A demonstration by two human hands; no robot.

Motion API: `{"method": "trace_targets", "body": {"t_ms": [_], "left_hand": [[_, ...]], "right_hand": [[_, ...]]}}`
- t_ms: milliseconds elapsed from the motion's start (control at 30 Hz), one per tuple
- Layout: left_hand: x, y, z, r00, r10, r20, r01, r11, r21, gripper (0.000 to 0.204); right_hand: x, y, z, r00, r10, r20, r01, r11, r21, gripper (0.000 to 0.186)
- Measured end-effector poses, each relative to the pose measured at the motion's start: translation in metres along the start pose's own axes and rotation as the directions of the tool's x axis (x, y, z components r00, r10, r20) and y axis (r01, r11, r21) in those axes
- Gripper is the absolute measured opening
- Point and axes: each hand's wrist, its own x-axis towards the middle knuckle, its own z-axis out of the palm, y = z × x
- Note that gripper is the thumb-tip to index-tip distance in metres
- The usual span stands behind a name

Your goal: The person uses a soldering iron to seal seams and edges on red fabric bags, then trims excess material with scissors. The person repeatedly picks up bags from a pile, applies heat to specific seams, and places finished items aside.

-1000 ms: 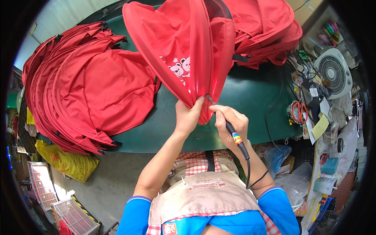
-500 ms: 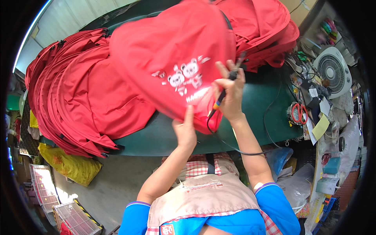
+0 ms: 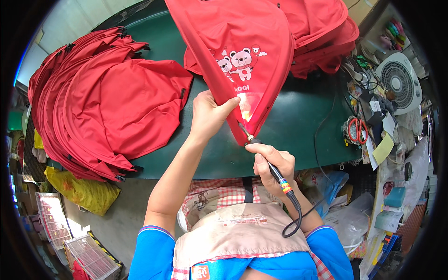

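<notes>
A red fabric canopy (image 3: 261, 35) with a printed pair of bears hangs over the dark green table in front of me. My left hand (image 3: 212, 114) grips its left edge near the lower corner, thumb on top. In my right hand (image 3: 275, 163) is a soldering iron (image 3: 276, 173) with a black handle, coloured bands and a trailing cord. Its metal tip meets the canopy's narrow lower corner, where a bright patch of light falls. Whether the tip presses into the cloth or only rests there, I cannot tell.
Stacked red canopies (image 3: 93, 107) lie at the left of the green table (image 3: 308, 126), and more red canopies (image 3: 322, 32) at the far right. A white fan (image 3: 399, 83), red-handled scissors (image 3: 358, 130) and papers crowd the right side. A yellow bag (image 3: 84, 191) lies on the floor.
The canopy has turned and shifted right, away from the left stack. My right hand has come down and swung the iron's tip onto the lower corner; my left hand has moved up the edge.
</notes>
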Motion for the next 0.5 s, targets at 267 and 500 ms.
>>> {"method": "trace_targets", "body": {"t_ms": [267, 500], "left_hand": [[-0.009, 0.020, 0.015, 0.997, 0.050, -0.064, -0.034, 0.975, 0.221, 0.020], [-0.012, 0.020, -0.018, 0.998, 0.066, -0.003, -0.061, 0.941, 0.333, 0.023]], "right_hand": [[0.022, 0.023, 0.015, 0.991, -0.134, -0.004, 0.133, 0.988, -0.079, 0.020], [0.051, 0.002, -0.052, 0.898, 0.404, 0.174, -0.440, 0.843, 0.309, 0.033]]}}
